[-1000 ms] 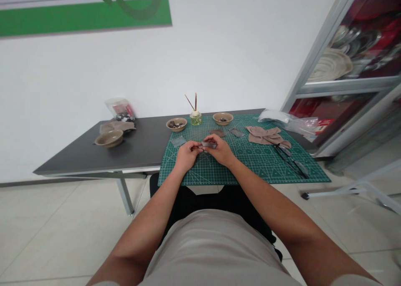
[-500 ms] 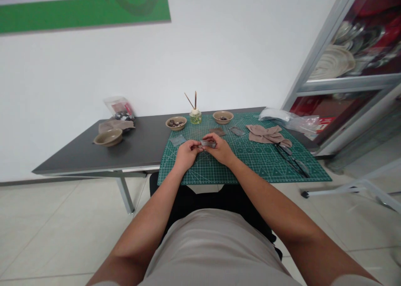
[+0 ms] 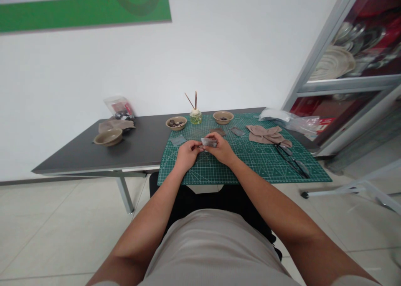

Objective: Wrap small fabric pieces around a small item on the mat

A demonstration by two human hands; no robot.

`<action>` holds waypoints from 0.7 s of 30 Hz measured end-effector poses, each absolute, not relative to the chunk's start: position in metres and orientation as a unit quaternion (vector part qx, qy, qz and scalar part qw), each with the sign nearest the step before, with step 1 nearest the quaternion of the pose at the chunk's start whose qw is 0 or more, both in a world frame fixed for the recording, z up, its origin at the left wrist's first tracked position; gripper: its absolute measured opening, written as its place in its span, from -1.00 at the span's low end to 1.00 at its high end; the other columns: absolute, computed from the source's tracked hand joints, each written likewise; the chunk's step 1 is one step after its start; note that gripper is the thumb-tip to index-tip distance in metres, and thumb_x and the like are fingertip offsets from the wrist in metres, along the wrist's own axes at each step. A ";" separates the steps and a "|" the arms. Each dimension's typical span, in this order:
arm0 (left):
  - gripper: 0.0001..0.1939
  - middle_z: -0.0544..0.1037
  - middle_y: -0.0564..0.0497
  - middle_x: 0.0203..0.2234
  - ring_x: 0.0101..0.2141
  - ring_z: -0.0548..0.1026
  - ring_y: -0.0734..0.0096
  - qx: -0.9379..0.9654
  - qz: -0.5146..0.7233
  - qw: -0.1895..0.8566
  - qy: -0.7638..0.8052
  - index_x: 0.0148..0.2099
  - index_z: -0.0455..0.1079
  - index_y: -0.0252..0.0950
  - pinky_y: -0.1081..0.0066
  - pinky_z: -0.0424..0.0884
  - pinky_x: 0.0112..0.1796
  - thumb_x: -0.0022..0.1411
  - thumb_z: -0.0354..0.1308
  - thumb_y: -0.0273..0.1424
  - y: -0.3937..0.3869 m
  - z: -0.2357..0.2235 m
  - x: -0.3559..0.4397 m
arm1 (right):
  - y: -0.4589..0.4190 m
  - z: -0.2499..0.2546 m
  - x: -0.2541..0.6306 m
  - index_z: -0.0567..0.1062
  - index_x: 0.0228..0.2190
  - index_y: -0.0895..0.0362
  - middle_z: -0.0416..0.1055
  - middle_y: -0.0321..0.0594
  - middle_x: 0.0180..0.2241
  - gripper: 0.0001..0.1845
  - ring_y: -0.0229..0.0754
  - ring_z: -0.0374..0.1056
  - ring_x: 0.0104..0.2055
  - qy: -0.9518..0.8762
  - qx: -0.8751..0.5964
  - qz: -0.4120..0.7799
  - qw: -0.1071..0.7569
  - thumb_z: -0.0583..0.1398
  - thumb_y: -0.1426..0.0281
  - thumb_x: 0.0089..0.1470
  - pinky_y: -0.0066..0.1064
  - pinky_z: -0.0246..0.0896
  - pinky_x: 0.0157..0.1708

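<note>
My right hand is closed, with a thin grey sheet that looks like sandpaper between its thumb and fingers. Facing it, my left hand has thumb and fingers pinched together. A small greyish thing shows between the two sets of fingertips, too small and covered to name. Both hands are just above the green cutting mat. Just beyond them lie a brown sheet, a grey sheet and a pale blue-grey sheet.
Behind stand a bowl of dark pieces, a reed diffuser and another bowl. To the right are a brown cloth, black-framed glasses and plastic bags. A bowl and bag stand left.
The grey sheet has tilted up and shows more of its face between the hands. The fingers have shifted slightly; both arms stay in place.
</note>
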State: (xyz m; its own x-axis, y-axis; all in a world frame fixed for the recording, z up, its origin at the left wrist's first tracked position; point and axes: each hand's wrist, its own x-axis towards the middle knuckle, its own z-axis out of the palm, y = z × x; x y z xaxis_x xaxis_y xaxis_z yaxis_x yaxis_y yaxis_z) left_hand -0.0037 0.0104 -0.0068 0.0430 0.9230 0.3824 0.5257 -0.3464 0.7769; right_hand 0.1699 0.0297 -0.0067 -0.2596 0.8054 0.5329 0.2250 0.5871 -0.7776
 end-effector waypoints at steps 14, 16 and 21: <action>-0.83 0.49 0.08 -0.48 -0.42 0.43 0.43 0.678 0.452 0.235 0.530 -0.25 0.52 -0.27 0.40 0.33 -0.31 0.05 0.22 -0.50 0.011 -0.006 -0.004 | 0.031 -0.008 0.171 0.40 -0.16 0.05 0.47 -0.24 -0.20 -0.64 -0.13 0.40 -0.19 -0.754 -0.350 0.278 0.481 0.29 0.29 -0.04 -0.28 0.27 -0.16; -0.84 0.49 0.08 -0.48 -0.43 0.42 0.43 0.679 0.449 0.236 0.531 -0.26 0.52 -0.27 0.40 0.33 -0.30 0.05 0.22 -0.50 0.010 -0.006 -0.003 | 0.032 -0.010 0.171 0.40 -0.17 0.05 0.47 -0.25 -0.22 -0.64 -0.14 0.40 -0.21 -0.749 -0.344 0.287 0.488 0.30 0.30 -0.05 -0.30 0.27 -0.17; -0.83 0.49 0.08 -0.50 -0.45 0.41 0.45 0.664 0.470 0.266 0.517 -0.24 0.52 -0.28 0.42 0.32 -0.34 0.05 0.22 -0.47 0.008 -0.004 -0.001 | 0.039 -0.016 0.172 0.41 -0.21 0.04 0.44 -0.29 -0.26 -0.62 -0.16 0.38 -0.24 -0.695 -0.351 0.299 0.551 0.34 0.29 -0.11 -0.32 0.27 -0.21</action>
